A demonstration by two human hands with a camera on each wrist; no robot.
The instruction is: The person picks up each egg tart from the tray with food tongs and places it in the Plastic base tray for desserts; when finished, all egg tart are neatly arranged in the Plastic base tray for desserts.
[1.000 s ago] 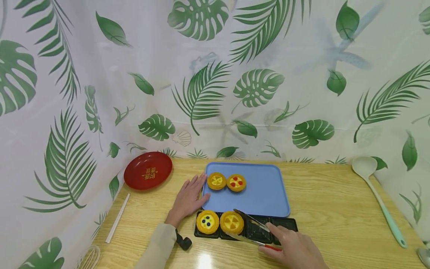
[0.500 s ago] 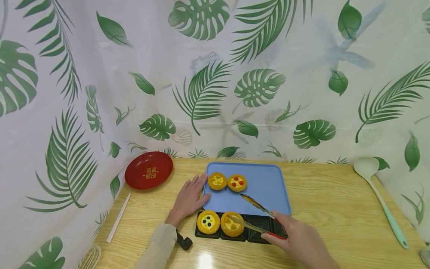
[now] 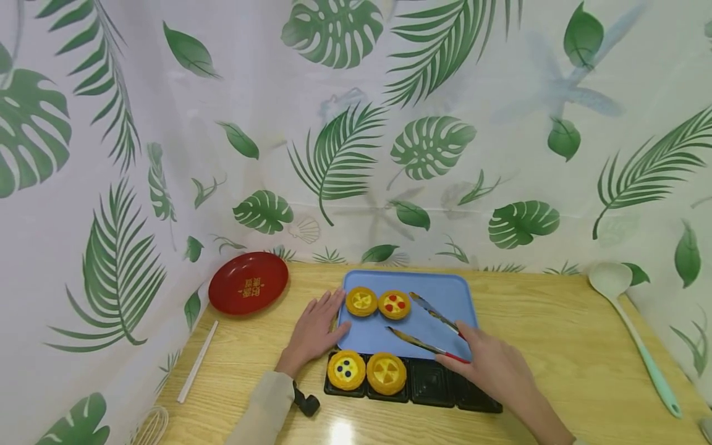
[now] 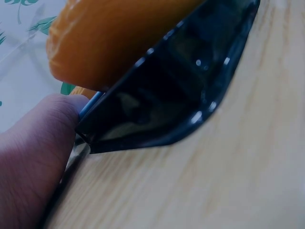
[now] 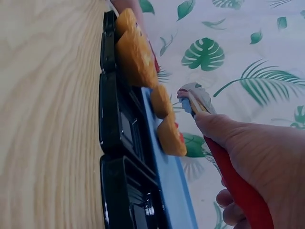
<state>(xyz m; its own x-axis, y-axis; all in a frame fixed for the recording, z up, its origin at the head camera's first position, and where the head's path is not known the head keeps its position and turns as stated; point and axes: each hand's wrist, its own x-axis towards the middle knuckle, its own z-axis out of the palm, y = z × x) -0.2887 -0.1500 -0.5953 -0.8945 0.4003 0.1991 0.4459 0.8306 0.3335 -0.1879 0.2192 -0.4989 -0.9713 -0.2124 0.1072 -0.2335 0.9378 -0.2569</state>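
My right hand grips red-handled metal tongs, their arms spread over the blue tray. One tong tip is close to the egg tart with red toppings; nothing is between the tips. Left of that tart, touching it, sits a tart with yellow pieces. My left hand lies flat with straight fingers at the tray's left edge. In front, a black compartment tray bears a tart with dark berries and a tart with wedge-shaped pieces; its two right compartments hold nothing.
A red oval plate stands at the back left, with white chopsticks in front of it. A whisk shows at the lower left. To the right lies a ladle with a green handle. A leaf-print curtain borders the table.
My right hand has carried the tongs away from the black tray, up and over the blue tray toward the red-topped tart, and their arms have spread. The left hand has stayed in place.
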